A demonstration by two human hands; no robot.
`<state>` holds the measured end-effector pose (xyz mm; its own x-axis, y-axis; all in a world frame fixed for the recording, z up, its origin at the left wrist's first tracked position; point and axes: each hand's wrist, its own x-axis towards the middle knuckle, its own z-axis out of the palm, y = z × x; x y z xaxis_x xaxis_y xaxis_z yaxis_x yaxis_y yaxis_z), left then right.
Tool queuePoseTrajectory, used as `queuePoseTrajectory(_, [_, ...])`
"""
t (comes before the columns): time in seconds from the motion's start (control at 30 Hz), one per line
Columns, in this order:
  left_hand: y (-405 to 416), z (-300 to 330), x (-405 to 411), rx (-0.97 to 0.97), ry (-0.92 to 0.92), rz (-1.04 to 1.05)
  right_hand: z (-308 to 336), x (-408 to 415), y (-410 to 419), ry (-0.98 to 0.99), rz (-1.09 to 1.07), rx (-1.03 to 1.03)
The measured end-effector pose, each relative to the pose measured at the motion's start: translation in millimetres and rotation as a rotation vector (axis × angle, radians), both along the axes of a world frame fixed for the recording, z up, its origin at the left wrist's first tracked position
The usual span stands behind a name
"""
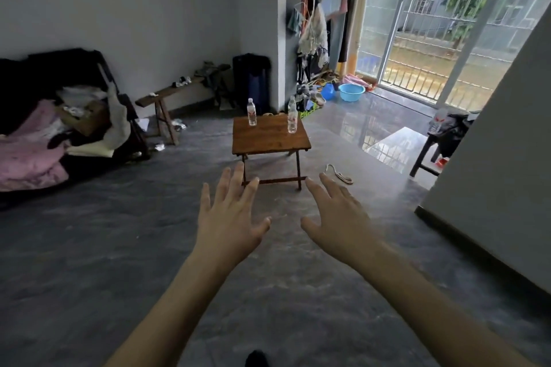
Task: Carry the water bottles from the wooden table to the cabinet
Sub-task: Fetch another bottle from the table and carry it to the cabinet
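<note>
Both arms reach forward over grey floor [89, 262]; left hand [228, 217] and right hand [338, 217] spread flat, each grip empty, fingers apart; small wooden worktop [269, 137] ahead, well apart from hands; two water bottles upright on its far edge, left bottle [252, 112], right bottle [292, 114]; blue basin [351, 92] near window.

Daylight enters from the barred window [441, 24] at two o'clock, throwing pale glare across the glossy floor [372, 119]. The nine o'clock side sits dim. Wide-angle bending curves edges; detail looks soft throughout.
</note>
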<state>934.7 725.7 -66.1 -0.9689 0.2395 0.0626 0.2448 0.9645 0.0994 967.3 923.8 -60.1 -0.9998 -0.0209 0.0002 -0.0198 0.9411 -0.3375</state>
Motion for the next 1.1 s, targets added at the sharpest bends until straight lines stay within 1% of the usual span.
queuePoseTrajectory(0.23, [-15, -1, -61, -0.017, -0.008, 0.075, 2, -75, -16, 0.002, 0.087, 0.018])
queuePoseTrajectory(0.57, [-46, 0, -201, 0.022, -0.035, 0.148, 3, -225, -51, -0.027, 0.159, 0.087])
queuePoseTrajectory(0.9, [-96, 2, -303, -0.001, -0.069, 0.266, 1, -353, -106, -0.02, 0.275, 0.044])
queuePoseTrajectory(1.1, [-119, -14, -379, 0.006, -0.097, 0.301, -8, -441, -129, -0.029, 0.328, 0.036])
